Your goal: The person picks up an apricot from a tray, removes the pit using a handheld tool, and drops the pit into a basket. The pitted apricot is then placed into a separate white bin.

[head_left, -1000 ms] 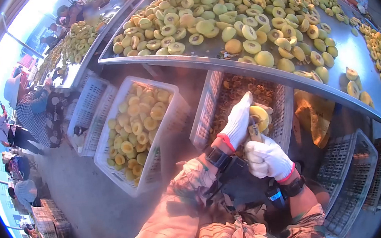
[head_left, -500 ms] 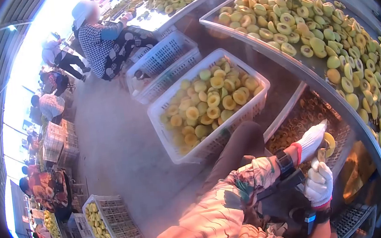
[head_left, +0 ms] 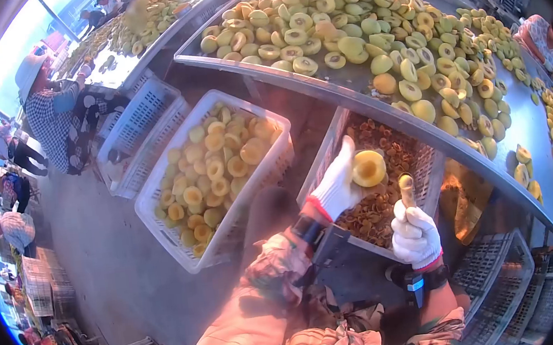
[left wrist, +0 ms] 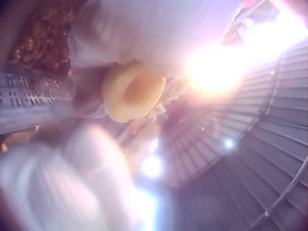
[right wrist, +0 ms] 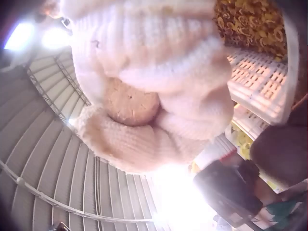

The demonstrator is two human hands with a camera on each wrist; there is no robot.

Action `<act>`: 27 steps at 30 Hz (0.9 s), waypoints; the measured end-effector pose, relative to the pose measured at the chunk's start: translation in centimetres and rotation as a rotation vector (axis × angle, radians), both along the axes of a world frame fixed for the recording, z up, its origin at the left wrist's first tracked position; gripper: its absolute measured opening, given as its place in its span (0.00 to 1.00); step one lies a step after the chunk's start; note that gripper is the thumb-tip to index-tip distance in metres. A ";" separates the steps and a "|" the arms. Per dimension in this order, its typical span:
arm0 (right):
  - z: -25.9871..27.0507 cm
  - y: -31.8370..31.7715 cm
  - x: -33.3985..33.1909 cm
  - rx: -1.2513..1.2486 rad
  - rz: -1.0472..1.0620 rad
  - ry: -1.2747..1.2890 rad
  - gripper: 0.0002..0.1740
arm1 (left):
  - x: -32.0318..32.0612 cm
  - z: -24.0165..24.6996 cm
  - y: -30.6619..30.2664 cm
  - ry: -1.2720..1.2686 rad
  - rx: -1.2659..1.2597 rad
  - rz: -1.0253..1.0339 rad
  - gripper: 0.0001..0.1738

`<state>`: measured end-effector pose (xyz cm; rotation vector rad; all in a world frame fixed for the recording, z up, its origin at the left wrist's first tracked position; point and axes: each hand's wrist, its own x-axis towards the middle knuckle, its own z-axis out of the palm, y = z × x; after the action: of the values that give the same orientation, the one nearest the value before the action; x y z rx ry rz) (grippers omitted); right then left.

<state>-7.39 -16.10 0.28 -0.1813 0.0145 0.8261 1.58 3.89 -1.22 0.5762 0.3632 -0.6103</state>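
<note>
Beside a halved yellow fruit (head_left: pixel 368 168) is my gloved left hand (head_left: pixel 337 185), a finger pointing up; it holds the half with the cut side showing. The left wrist view shows that fruit half (left wrist: pixel 134 91) close up, with a hollow in its flesh. My gloved right hand (head_left: pixel 416 237) grips a short tool (head_left: pixel 407 192) upright, a yellowish bit at its tip, apart from the fruit. From the right wrist view, curled fingers of the right hand (right wrist: pixel 154 62) wrap round the tool's rounded handle end (right wrist: pixel 132 102).
A crate of brownish scraps (head_left: pixel 389 218) stands below the hands. Left of it is a white crate (head_left: pixel 231 250) of fruit halves. A metal table (head_left: pixel 321 87) heaped with halves runs across the top. Empty crates (head_left: pixel 492 271) stand lower right; people sit at far left.
The hands have moved apart, and the tool has come away from the fruit. The fruit half now faces the head camera. The head view has swung back to the right.
</note>
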 end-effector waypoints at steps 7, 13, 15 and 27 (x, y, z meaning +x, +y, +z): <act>-0.6 1.6 -0.2 -0.760 -0.042 0.178 0.09 | -5.0 3.8 10.3 -0.483 0.309 0.076 0.24; -1.0 0.7 -0.7 -0.712 -0.091 0.156 0.09 | -7.7 10.1 20.5 -0.421 2.231 -0.474 0.38; 0.3 1.5 -0.3 -0.769 -0.099 0.079 0.10 | -3.4 11.5 18.2 -0.732 1.984 -0.113 0.37; 2.2 -1.1 0.7 -0.898 -0.250 0.111 0.13 | 25.7 7.2 2.4 -1.258 1.990 -0.365 0.33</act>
<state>-6.68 -17.22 2.49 -0.9590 0.5081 0.5306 27.28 6.26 6.01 2.7666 -0.5318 0.1017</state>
